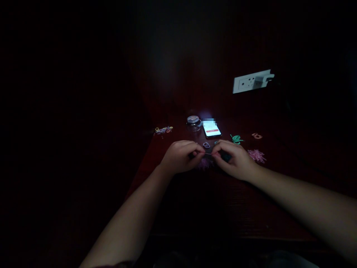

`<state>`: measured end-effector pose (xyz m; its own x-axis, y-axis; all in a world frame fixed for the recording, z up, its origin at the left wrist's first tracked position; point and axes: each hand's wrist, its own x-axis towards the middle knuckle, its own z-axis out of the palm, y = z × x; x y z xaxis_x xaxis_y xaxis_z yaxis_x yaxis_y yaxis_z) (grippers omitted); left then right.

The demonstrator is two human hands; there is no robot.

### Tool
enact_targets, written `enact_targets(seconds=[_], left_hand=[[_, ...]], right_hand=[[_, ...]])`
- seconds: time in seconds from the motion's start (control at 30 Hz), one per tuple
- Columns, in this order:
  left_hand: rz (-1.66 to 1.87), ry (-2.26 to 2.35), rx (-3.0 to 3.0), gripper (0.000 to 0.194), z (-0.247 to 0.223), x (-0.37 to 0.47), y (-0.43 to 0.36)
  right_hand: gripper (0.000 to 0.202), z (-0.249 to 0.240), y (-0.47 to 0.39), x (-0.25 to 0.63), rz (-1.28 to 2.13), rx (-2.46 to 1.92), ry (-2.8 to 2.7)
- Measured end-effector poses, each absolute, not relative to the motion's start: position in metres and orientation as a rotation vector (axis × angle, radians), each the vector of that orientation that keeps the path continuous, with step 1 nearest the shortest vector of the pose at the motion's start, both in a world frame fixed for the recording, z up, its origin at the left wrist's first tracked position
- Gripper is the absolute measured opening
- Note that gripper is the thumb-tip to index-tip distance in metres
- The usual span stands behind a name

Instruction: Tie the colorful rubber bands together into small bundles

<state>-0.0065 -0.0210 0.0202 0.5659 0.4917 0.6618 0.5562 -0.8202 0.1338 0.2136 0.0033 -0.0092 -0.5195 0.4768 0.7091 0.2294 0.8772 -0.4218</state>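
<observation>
Between my two hands a thin, pale strand (208, 153) is stretched a short way above the dark red table (242, 208). My left hand (182, 156) pinches its left end between thumb and fingertips. The other end is pinched by my right hand (234, 158). Under and between the hands lies a purple pile of small strips (205, 163), partly hidden by my left hand. A small purple loop (206, 145) rests just beyond the fingertips. Pink strips (257, 156) lie in a pile right of my right hand.
Behind the hands stand a lidded clear jar (193, 122) and a lit phone (212, 128). Green bands (236, 139) and an orange band (257, 136) lie at the right, mixed coloured bands (163, 130) at the far left. A white power socket (252, 81) is on the wall.
</observation>
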Motion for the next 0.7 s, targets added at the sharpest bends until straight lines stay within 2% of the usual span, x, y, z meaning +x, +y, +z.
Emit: enact_targets(seconds=[0.7], left_hand=[[-1.104, -0.917, -2.707, 0.009, 0.0195, -0.0068, -0.0204]], right_hand=[[0.008, -0.0102, 0.0033, 0.2137, 0.342, -0.494, -2.136]])
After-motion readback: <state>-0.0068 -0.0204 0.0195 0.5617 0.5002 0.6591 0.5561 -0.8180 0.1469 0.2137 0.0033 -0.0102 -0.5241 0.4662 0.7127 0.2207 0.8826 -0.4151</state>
